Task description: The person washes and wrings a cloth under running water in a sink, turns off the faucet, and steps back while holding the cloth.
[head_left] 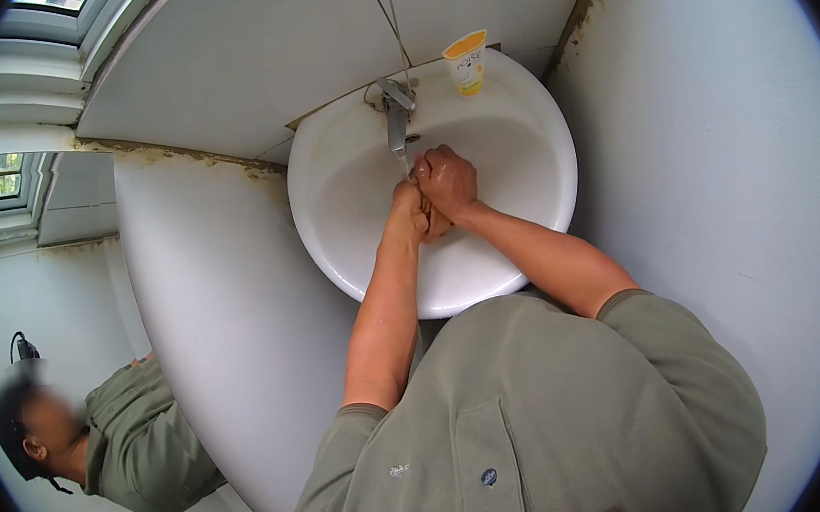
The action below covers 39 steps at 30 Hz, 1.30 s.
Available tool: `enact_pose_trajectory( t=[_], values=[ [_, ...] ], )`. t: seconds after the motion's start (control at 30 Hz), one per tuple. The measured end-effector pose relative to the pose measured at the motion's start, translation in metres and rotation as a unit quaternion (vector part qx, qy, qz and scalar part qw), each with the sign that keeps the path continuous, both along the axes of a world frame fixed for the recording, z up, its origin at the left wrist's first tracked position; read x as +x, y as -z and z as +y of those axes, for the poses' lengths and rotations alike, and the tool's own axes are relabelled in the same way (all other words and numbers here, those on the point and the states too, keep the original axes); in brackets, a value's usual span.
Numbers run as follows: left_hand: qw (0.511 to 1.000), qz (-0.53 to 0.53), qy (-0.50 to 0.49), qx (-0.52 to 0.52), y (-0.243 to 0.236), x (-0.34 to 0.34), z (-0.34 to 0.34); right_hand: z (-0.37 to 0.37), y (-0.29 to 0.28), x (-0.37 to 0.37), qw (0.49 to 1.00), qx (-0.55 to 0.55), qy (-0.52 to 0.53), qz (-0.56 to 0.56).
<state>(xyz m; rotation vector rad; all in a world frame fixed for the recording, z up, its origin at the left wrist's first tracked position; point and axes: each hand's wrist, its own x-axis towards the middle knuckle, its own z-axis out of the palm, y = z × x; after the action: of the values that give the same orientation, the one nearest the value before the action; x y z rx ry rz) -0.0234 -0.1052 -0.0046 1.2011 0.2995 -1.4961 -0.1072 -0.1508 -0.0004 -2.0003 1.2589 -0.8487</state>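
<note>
My left hand (409, 203) and my right hand (449, 179) are clasped together over the basin of a white washbasin (453, 293). A grey metal tap (398, 131) runs a thin stream of water onto them from just above. The right hand lies over the left with its fingers curled in, and its skin looks wet. Beneath it the left hand is closed against the right, and part of its fingers is hidden. No object shows between the two hands. At the rim's back right stands a white and yellow tube (468, 65), apart from both hands.
A pale partition (224, 274) rises left of the basin, and a plain wall (718, 177) stands close on the right. Tiles back the basin. A mirror (30, 302) at far left reflects a person in a green shirt and a window.
</note>
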Motion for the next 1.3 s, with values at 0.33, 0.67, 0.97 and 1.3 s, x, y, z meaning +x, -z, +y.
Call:
enact_pose_trajectory(
  t=[0.33,0.67,0.97,1.3],
  values=[
    [0.996,-0.086,0.01,-0.005,-0.067,-0.014,0.035,-0.027,0.001,-0.001,0.987,0.14,-0.05,0.066],
    [0.912,-0.408,-0.003,-0.035,-0.084,0.069,0.1,-0.043,-0.023,-0.041,0.905,0.153,-0.395,-0.032],
    [0.882,-0.466,-0.051,0.033,-0.086,0.068,0.079,-0.019,-0.028,-0.042,0.948,-0.045,-0.313,-0.043],
    [0.805,-0.582,0.098,-0.057,-0.102,0.019,0.072,-0.002,-0.025,-0.004,0.97,0.073,-0.207,-0.102]
  ],
)
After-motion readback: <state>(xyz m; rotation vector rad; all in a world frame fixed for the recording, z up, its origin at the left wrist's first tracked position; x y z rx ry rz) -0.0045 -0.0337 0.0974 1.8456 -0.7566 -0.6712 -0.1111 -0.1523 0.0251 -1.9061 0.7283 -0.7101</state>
